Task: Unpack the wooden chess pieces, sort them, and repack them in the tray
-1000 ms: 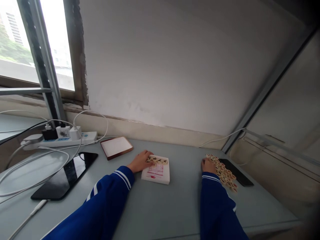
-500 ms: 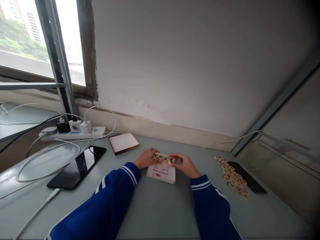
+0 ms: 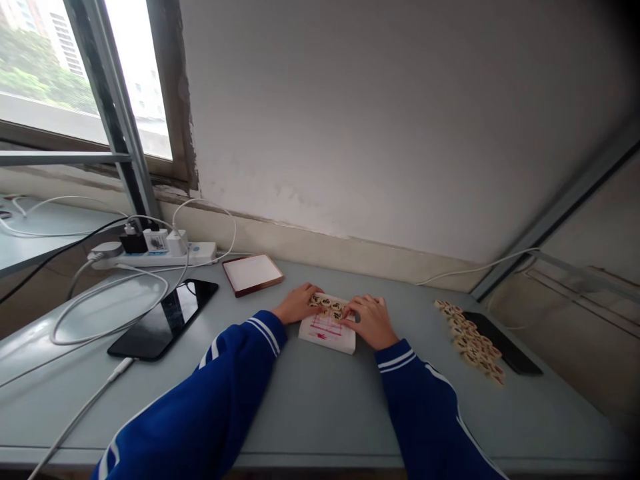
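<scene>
- Two hands were in view: one left hand [image 3: 300, 308], one right hand [image 3: 369, 320].
- One white box [image 3: 327, 335].
- Game pieces [image 3: 330, 305] on it: a few, half under fingers, so no real count.
- One loose pile [image 3: 470, 340] of the same pieces, well over a dozen, too small to count.
- Two black slabs: left phone [image 3: 165, 319], right phone [image 3: 503, 343].
- One brown-rimmed tray [image 3: 253, 274].
- One power strip [image 3: 200, 253] with three plugs [image 3: 157, 240].

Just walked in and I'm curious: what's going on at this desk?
A person in blue sleeves has the left hand and the right hand on a small white box in the middle of the grey table. Both touch a row of round game pieces along its far edge. A loose heap of more pieces lies to the right, beside a black phone.
</scene>
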Demonstrator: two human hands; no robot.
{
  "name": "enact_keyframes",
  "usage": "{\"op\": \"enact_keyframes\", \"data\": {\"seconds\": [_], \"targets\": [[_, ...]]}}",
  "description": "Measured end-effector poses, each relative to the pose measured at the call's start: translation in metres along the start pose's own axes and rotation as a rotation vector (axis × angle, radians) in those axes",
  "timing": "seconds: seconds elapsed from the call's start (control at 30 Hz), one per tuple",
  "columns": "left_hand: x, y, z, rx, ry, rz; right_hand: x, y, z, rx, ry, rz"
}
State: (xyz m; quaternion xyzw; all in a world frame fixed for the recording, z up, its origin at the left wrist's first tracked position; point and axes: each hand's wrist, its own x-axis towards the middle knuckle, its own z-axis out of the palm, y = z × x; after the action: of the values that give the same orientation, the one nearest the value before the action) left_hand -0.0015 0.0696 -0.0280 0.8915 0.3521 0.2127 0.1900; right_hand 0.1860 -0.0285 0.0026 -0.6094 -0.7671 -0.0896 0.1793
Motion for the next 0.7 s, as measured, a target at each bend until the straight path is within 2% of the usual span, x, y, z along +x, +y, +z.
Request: {"op": "enact_keyframes", "data": {"seconds": [0.17,0.3,0.37,0.43,0.5,0.6,0.7], "targets": [[0.000,0.000,0.000,-0.003,0.009,0.012,0.002,0.000,0.005,-0.022,-0.049,-0.015],[0.001,0.000,0.000,-0.009,-0.005,0.006,0.000,-0.001,0.001,0.031,-0.077,-0.017],[0.001,0.000,0.000,-0.013,-0.014,0.001,-0.001,0.004,-0.005,0.067,-0.087,-0.022],[0.001,0.001,-0.001,-0.019,-0.021,-0.007,-0.001,0.017,-0.011,0.041,-0.036,0.019],[0.001,0.002,-0.002,-0.022,-0.027,-0.007,-0.005,0.039,-0.016,-0.076,0.076,0.140],[0.001,0.003,-0.003,-0.015,-0.026,0.010,-0.020,0.081,-0.019,-0.342,0.210,0.445],[0.001,0.002,-0.003,-0.004,-0.023,0.013,-0.046,0.119,-0.018,-0.510,0.153,0.863]]}}
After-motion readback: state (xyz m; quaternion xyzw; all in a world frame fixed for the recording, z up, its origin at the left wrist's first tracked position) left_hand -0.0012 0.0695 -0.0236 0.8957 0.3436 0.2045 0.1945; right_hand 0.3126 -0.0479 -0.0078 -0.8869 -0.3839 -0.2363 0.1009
